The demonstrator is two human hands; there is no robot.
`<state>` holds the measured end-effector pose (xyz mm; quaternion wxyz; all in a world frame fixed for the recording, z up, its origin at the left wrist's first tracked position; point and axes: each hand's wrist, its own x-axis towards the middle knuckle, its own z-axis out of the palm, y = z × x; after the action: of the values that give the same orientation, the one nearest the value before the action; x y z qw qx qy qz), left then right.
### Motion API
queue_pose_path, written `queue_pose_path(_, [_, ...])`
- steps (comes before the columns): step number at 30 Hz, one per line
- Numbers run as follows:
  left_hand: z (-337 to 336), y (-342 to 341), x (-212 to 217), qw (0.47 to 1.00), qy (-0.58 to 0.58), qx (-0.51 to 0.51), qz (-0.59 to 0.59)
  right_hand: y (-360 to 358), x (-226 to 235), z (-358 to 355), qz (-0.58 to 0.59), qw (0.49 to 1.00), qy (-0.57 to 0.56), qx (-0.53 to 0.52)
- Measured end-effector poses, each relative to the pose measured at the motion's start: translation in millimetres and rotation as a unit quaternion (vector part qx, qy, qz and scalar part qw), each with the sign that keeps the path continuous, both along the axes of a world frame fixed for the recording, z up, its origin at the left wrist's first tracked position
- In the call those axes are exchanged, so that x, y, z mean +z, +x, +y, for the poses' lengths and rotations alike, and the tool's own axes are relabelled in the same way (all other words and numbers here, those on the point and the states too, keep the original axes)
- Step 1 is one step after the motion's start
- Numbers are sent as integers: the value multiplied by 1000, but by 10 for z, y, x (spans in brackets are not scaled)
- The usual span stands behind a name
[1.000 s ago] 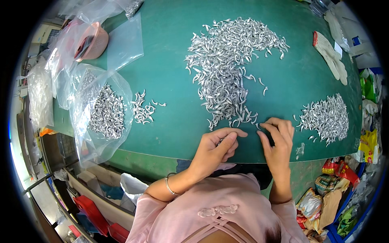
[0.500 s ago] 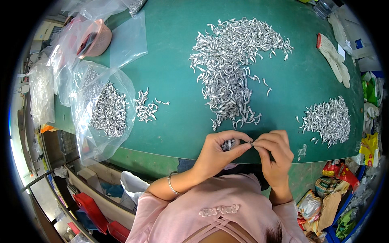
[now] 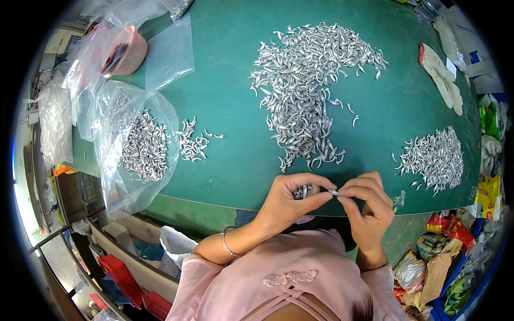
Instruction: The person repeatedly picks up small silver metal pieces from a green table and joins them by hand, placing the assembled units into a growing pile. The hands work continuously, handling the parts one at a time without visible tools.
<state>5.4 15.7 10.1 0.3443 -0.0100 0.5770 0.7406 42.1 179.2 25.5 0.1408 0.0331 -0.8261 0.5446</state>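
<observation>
My left hand [image 3: 286, 206] is closed near the table's front edge, with several small silver metal pieces [image 3: 302, 192] cupped in its curled fingers. Its thumb and forefinger pinch one small curved silver metal piece [image 3: 333, 192]. The fingertips of my right hand [image 3: 368, 206] close on the other end of that same piece. Just beyond both hands lies a large heap of curved silver metal pieces [image 3: 302, 96] on the green table [image 3: 225, 69]. A smaller pile of similar pieces [image 3: 432, 160] is at the right.
At the left, a clear plastic bag [image 3: 166, 112] holds many silver pieces, with a few loose pieces [image 3: 193, 142] beside it. Behind it are a pink basket [image 3: 136, 56] and a flat clear bag [image 3: 179, 56]. A white glove [image 3: 441, 80] lies at the far right.
The small piece between my fingertips shows more now, as my right fingers have shifted slightly to the right. My left hand has hardly moved.
</observation>
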Motion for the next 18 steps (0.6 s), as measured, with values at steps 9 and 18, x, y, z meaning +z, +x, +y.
queue_pose_path(9, [-68,-12,-46,947,204,0,-250,-55,-105,110,-74,997,-23,-13])
queue_pose_path(18, [-59,-23,-57,936,258,4,-238,-283,-297,107,-20,965,253,-63])
